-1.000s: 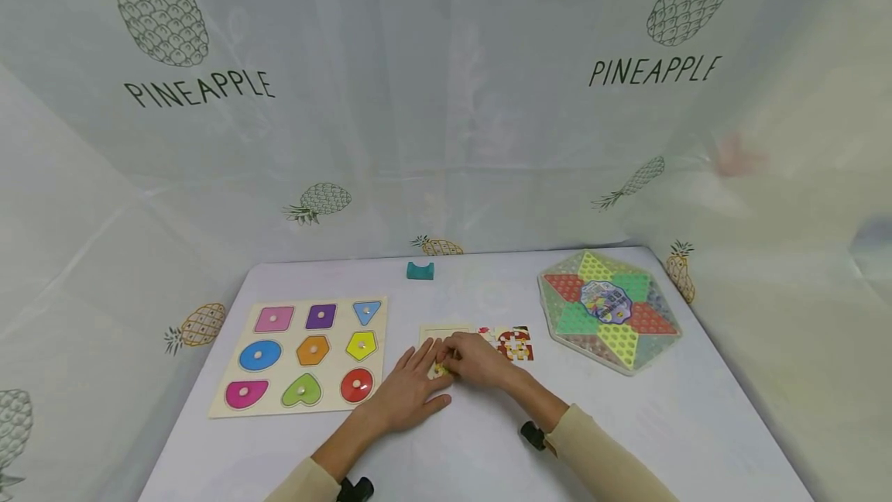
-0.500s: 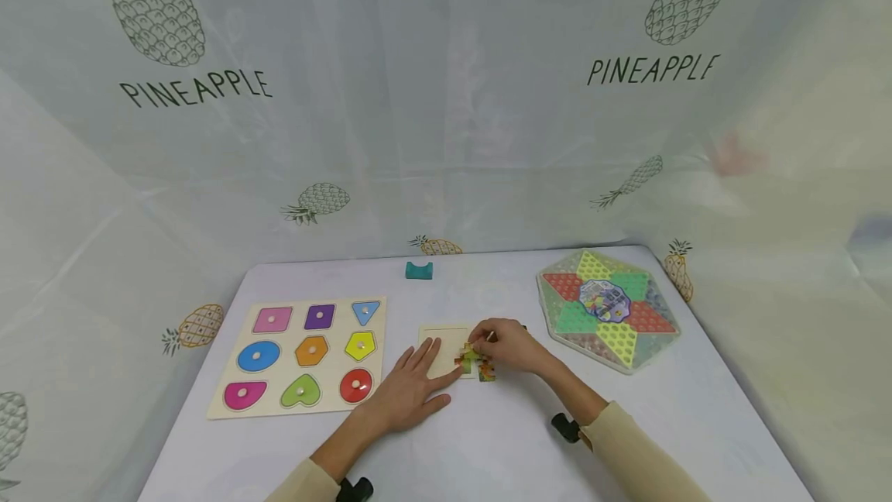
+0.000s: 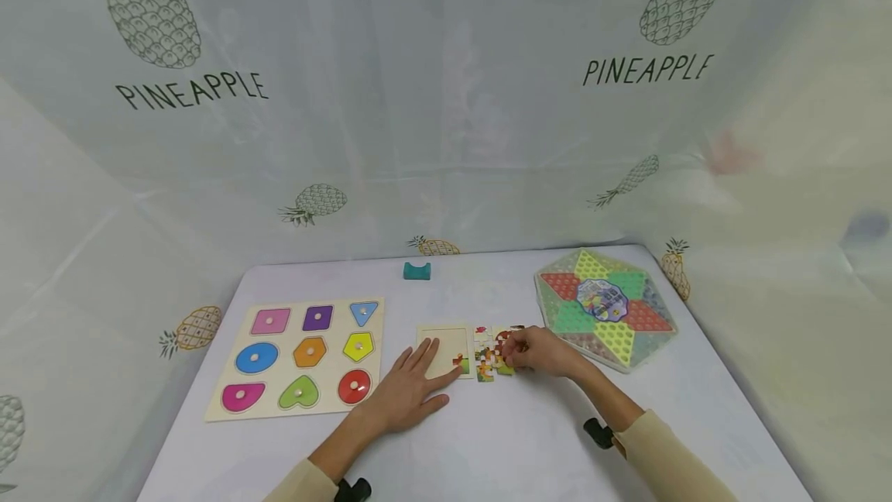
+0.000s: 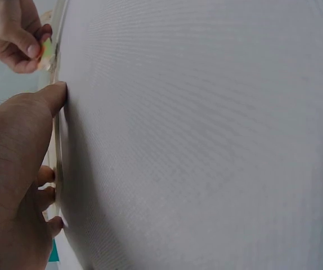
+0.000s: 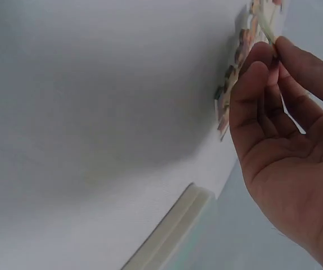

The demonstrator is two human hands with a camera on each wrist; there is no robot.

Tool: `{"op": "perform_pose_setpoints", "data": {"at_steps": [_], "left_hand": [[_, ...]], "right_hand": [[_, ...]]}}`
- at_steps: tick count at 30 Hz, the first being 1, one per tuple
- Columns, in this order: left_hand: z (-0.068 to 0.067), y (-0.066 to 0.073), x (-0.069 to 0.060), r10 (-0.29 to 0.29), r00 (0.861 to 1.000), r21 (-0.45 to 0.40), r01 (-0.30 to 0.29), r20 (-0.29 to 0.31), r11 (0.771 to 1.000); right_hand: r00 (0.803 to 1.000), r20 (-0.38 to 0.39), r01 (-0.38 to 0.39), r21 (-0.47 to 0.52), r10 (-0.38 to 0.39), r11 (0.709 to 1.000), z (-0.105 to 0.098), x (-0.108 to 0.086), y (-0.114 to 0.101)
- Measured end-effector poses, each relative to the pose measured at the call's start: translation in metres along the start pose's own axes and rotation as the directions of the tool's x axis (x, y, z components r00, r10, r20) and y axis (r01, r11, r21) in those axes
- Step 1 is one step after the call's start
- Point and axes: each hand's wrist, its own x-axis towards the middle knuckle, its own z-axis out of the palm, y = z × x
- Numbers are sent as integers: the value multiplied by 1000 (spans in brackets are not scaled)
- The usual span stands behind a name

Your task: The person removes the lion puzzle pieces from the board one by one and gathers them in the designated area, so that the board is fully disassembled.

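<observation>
My left hand (image 3: 404,395) lies with straight, spread fingers on a small wooden puzzle board (image 3: 446,338), most of it bare. A green and red jigsaw piece (image 3: 464,365) sits in its lower right corner, close to my left fingertip. To the right of the board, my right hand (image 3: 547,352) pinches a greenish jigsaw piece (image 3: 505,369), seen edge-on as a thin piece (image 5: 267,27) in the right wrist view. Under and beside those fingers lie several loose jigsaw pieces (image 3: 483,355), partly covered by the hand. The left wrist view also catches the pinched piece (image 4: 46,53).
A wooden shape board (image 3: 327,393) with knobbed coloured pieces lies at the left. At the back right is a hexagonal Chinese checkers board (image 3: 605,302). Near the table's far edge stands a small teal block (image 3: 416,272). Pineapple-printed sheeting (image 3: 432,138) surrounds the white table (image 3: 488,448).
My right hand has moved right from beside the left fingers, carrying a greenish piece off the board to the loose pieces. The left hand has stayed on the board.
</observation>
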Motion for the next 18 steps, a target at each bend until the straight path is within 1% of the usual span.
{"op": "perform_pose_setpoints", "data": {"at_steps": [3,7,13,18], "left_hand": [[-1,1,0,0,1000,-5,0,-4,1000],[-2,2,0,7,1000,0,-7,-17,1000],[-2,3,-1,12,1000,-2,-12,-26,1000],[-2,2,-1,6,1000,-2,-6,-16,1000]], "right_hand": [[1000,10,-2,-1,2,1000,2,-2,3],[1000,4,1,-10,-1,1000,6,-3,4],[999,-40,-7,-113,2,994,11,-2,5],[998,-68,-6,-161,-5,987,15,-2,4]]}}
